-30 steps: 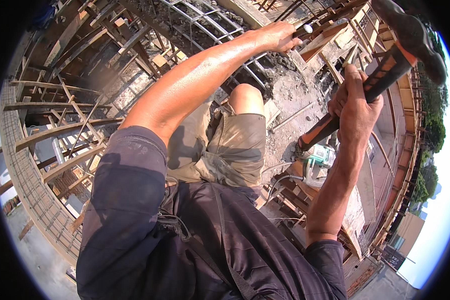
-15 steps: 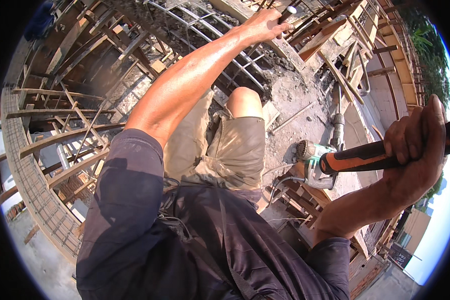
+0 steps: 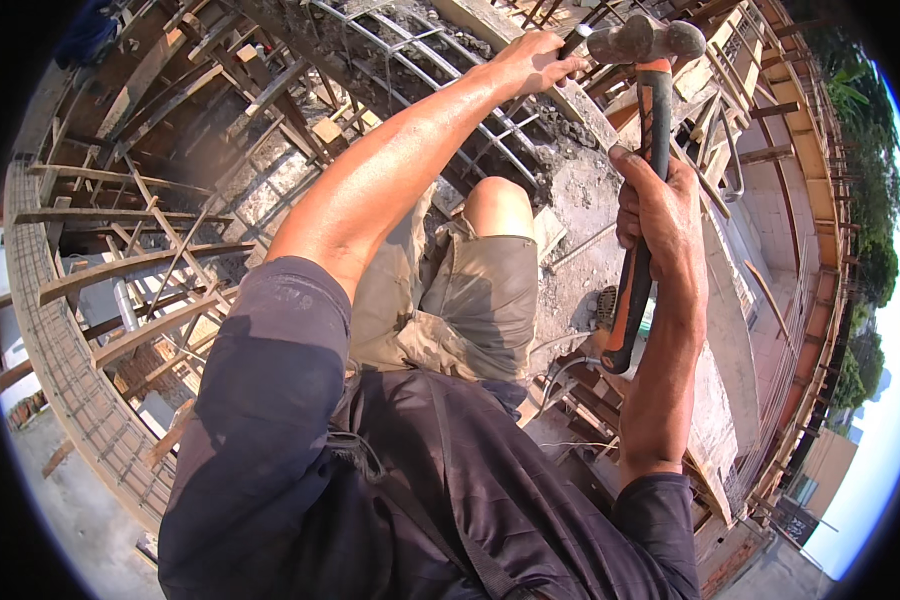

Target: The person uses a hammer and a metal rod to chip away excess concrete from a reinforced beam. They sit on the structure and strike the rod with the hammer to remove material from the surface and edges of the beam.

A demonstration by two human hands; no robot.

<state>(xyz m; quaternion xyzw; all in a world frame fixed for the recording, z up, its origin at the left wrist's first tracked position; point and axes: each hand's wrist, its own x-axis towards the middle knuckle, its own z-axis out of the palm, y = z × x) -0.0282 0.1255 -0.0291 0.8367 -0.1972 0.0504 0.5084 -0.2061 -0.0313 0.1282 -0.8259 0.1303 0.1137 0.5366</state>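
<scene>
Since half a second ago our right hand [image 3: 660,215] has swung the hammer [image 3: 642,130] from nearly level to upright, head topmost. It grips the orange-and-black handle fully closed, poised beside the chisel [image 3: 573,42] that our left hand [image 3: 532,62] clasps shut, steadying it against the rebar cage [image 3: 440,60].

Your hammer [image 3: 638,170] has an orange and black handle and a dull grey steel head. Your shorts [image 3: 470,300] are khaki, smeared with pale dust. Your shirt [image 3: 390,480] is dark navy, almost black. The bars [image 3: 450,60] ahead of you are rusty brown-grey over grey crumbled concrete [image 3: 580,190]. The wooden props [image 3: 120,270] around you are weathered brown. The trees [image 3: 860,120] are green.
</scene>
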